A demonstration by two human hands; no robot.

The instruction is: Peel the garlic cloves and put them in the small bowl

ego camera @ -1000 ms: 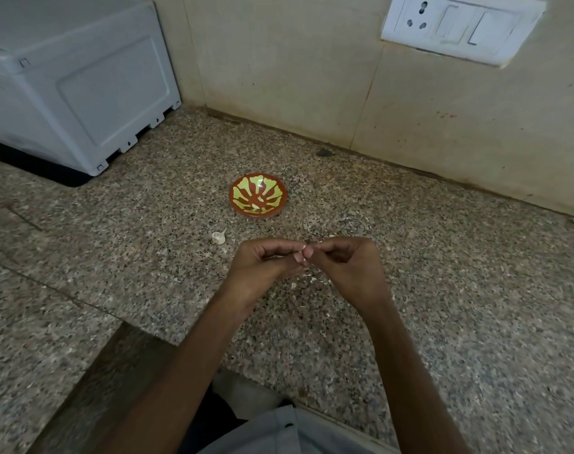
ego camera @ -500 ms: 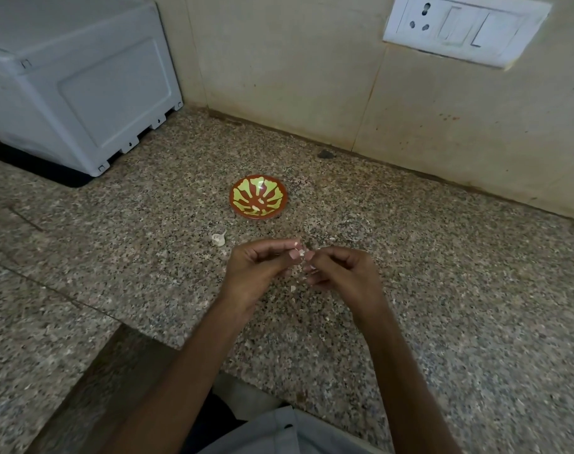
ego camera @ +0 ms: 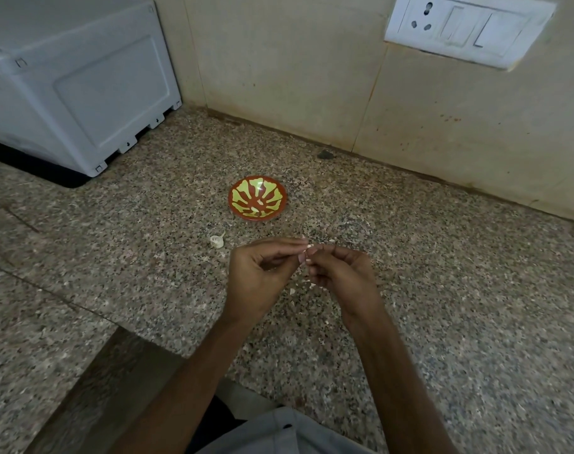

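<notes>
Granite worktop [ego camera: 459, 306], speckled grey and brown, fills most of the head view and runs back to a tiled wall [ego camera: 295, 77]. Above its middle the two hands meet, fingertip to fingertip. The left hand [ego camera: 262, 273] has its fingers [ego camera: 279, 245] stretched forward and closed against the thumb. They nip a small pale garlic clove [ego camera: 308, 248] at their tips. The right hand [ego camera: 341, 273] comes in from the other side with its fingers [ego camera: 324, 257] curled tightly and pinches the same piece. The piece is too small to tell how much skin is on it.

The small bowl [ego camera: 257, 198], red with a yellow-green leaf pattern, sits on the worktop beyond the hands, apart from them and nearer the wall. A pale bit or two seem to lie inside it, though they are hard to tell from the pattern. A second garlic piece [ego camera: 217, 240], whitish with a short stalk, lies on the worktop left of the left hand's fingertips, between that hand and the bowl. Scraps of peel [ego camera: 292, 291] lie on the stone under the hands.

At the far left stands a white plastic appliance [ego camera: 82, 83] on a dark mat. A white socket plate [ego camera: 469, 27] is fixed to the wall at upper right.
</notes>
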